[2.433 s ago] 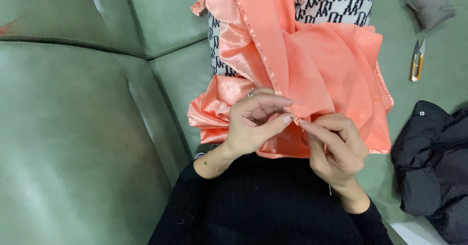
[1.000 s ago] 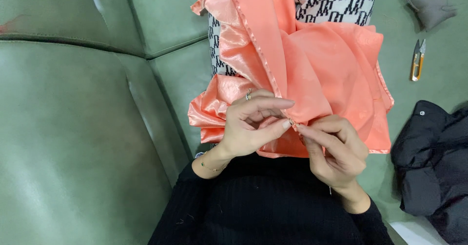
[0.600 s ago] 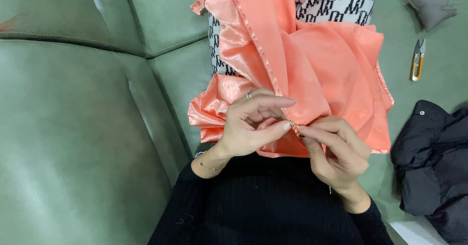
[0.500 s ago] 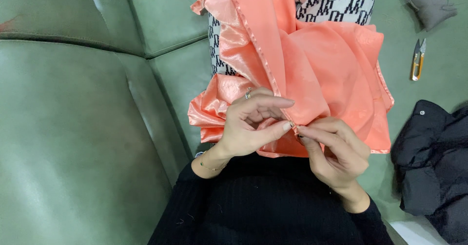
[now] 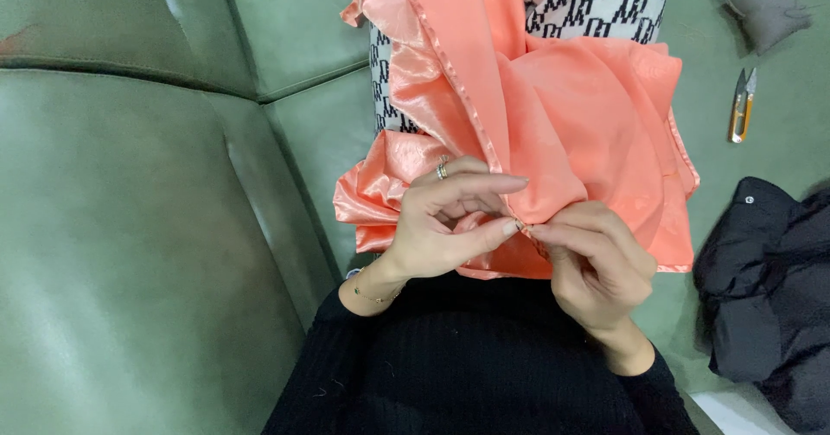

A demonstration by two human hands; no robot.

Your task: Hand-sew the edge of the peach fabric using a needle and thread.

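Note:
A shiny salmon-orange satin cloth (image 5: 562,106) with a stitched hem lies bunched over my lap on a green sofa. My left hand (image 5: 445,223), with a ring on one finger and a thin bracelet at the wrist, pinches the cloth's hemmed edge between thumb and forefinger. My right hand (image 5: 596,262) grips the same edge right beside it, fingertips touching the left thumb. Whether a needle is in the right fingers is too small to tell.
A black-and-white patterned cushion (image 5: 596,3) lies under the cloth. Small thread snips (image 5: 741,106) and a grey pincushion (image 5: 765,7) rest on the sofa at the upper right. A black garment (image 5: 769,297) is heaped at the right. Green sofa cushions (image 5: 130,227) fill the left.
The hands have barely moved; the right fingers have closed slightly more tightly against the left thumb at the cloth's edge.

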